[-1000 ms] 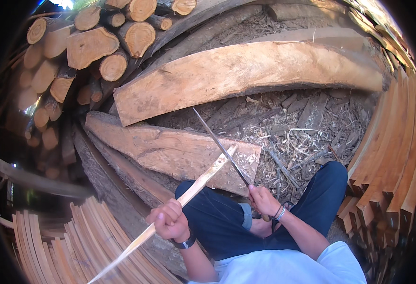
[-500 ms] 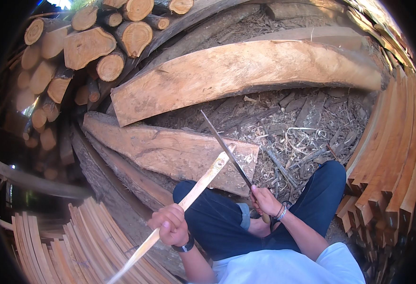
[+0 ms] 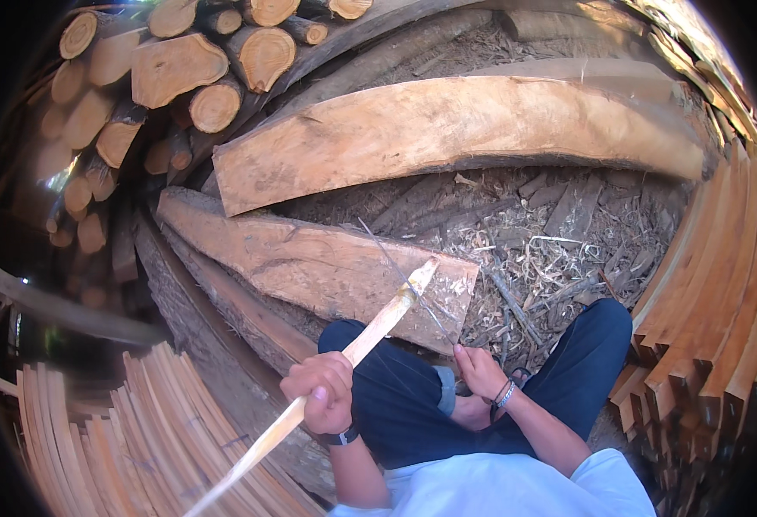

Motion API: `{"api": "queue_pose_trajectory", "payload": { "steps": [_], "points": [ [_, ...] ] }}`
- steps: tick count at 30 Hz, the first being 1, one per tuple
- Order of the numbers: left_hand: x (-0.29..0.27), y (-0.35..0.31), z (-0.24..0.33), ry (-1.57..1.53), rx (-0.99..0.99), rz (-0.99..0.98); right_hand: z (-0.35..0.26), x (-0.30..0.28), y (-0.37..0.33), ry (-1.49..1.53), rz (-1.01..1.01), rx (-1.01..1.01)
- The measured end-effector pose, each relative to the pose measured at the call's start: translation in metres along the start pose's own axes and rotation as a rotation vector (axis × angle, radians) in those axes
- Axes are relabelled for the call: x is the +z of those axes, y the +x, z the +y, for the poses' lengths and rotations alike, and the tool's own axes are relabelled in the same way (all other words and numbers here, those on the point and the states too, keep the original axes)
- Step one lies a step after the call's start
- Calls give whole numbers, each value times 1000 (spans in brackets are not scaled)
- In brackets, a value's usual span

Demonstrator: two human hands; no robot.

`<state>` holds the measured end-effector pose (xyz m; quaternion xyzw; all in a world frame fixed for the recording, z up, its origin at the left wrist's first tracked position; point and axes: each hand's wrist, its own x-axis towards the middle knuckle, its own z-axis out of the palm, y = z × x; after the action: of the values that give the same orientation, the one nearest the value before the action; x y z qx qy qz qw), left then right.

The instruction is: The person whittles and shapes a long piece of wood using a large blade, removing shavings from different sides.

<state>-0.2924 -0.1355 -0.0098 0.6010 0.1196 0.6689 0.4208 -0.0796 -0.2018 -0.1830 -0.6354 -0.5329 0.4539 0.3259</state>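
My left hand (image 3: 320, 392) is closed round a long pale wooden stick (image 3: 380, 324). The stick slants from the lower left up to the flat sawn slab (image 3: 301, 263) in front of me; its far tip is over the slab's right end, and whether it touches cannot be told. In my right hand (image 3: 482, 372) is a long-bladed knife (image 3: 385, 254), its handle hidden by my fingers. The blade points up and left, turned nearly edge-on, and crosses the stick close to its far tip.
A large curved slab (image 3: 447, 125) lies beyond. Cut logs (image 3: 180, 71) are stacked at upper left. Thin wooden strips (image 3: 172, 431) stand at lower left, reddish boards (image 3: 706, 302) at right. Shavings and bark (image 3: 559, 250) cover the ground between. My bent legs (image 3: 568, 366) flank my right hand.
The knife blade has turned from showing its broad side to a thin edge, and its crossing point lies lower on the stick. My left hand keeps its hold; the whole view has shifted slightly.
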Motion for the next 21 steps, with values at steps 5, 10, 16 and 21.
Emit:
{"api": "queue_pose_trajectory", "payload": {
  "steps": [5,10,16,21],
  "points": [
    [-2,25,-8,-25,-90,39,-24,-16,-2,77,-89,97],
    [13,47,-15,-2,-131,-12,-51,-36,-11,625,-211,119],
    [12,52,-23,10,-146,10,-78,-48,-11,403,-27,-77],
    [18,57,-25,10,-122,-30,3,-2,2,-81,181,-145]
  ]
}}
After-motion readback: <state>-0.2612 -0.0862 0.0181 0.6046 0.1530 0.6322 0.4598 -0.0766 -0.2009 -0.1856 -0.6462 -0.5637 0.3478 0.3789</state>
